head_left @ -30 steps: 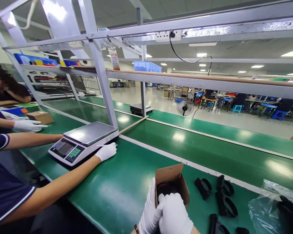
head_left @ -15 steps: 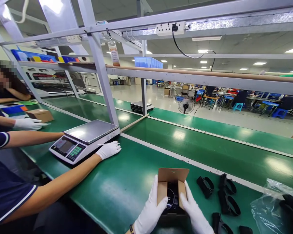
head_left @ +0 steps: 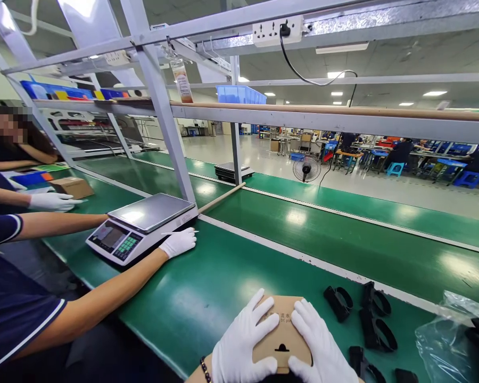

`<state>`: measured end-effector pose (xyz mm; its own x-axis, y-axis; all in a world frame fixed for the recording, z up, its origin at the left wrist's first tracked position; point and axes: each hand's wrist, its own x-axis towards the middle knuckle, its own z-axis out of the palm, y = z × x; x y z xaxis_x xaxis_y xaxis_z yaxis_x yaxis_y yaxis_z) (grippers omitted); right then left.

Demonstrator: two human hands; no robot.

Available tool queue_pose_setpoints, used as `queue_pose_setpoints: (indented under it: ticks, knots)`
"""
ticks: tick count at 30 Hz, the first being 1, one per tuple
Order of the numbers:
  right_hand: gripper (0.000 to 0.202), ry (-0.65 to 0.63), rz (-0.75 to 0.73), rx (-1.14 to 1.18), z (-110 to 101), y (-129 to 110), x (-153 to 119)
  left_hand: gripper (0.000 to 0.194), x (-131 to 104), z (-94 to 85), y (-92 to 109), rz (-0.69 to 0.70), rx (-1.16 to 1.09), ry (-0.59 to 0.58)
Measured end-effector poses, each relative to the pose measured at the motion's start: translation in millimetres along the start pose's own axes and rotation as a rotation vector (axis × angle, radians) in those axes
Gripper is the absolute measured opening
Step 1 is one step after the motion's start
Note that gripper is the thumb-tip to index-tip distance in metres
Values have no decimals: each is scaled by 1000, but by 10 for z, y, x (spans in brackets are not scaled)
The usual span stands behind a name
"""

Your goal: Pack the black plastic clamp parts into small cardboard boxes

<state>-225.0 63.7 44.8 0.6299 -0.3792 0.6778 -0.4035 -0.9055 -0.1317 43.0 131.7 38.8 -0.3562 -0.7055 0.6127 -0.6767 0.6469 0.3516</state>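
A small brown cardboard box (head_left: pixel 282 335) with printed text and a black-looking slot on its flap is in front of me at the bottom of the view. My white-gloved left hand (head_left: pixel 245 340) grips its left side, fingers over the top and thumb at the near edge. On the opposite side, my gloved right hand (head_left: pixel 323 343) holds it the same way. The box's contents are hidden under the flap. Several black looped parts (head_left: pixel 377 332) lie to the right of my right hand on the green work surface (head_left: pixel 191 308).
A clear plastic bag (head_left: pixel 443 340) with black items sits at the right edge. To the left stands a weighing scale (head_left: pixel 151 213), with a co-worker's gloved hand (head_left: pixel 179 242) beside it. A metal shelf frame (head_left: pixel 167 122) rises over the bench.
The box's raised flap has come down over the opening, covering the black round item inside. Both my hands have shifted from the sides onto the top of the box.
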Motion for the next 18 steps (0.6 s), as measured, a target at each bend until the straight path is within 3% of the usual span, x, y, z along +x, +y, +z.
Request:
queue_pose_setpoints:
  ticks: [3,6,10,14,18]
  knots:
    - [74,41,-30,-6,-40,-15,55,79,0,-10,-23,-11,-29,19]
    - [61,89,-16,53,-42,-21,93,79,3,-28,-57,-69,-88,51]
    - [45,82,-9,43,-23,-42,64,58,-39,-38,-35,-182,-187,5]
    - [44,44,-99,-88,-46,-74,35,36,-121,137,91,-349,-307,93]
    - [28,-22,-147,-156,-89,-220,135,51,-160,349,206,-556,-406,212]
